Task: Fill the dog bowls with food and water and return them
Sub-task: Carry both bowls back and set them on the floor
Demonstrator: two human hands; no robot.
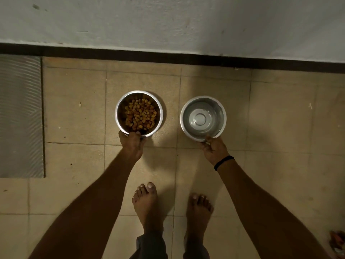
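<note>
the food bowl [139,114], full of kibble [141,115], is gripped at its near rim by the left hand [131,143]; the water bowl [203,118] is gripped likewise by the right hand [214,149], both over the tiled floor [78,109] near the wall [168,21].

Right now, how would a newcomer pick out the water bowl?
Start at the dark skirting strip under the wall; two steel bowls sit on the tiled floor below it. The water bowl is held by the right hand; it holds clear water, while the other bowl holds brown kibble.
</note>
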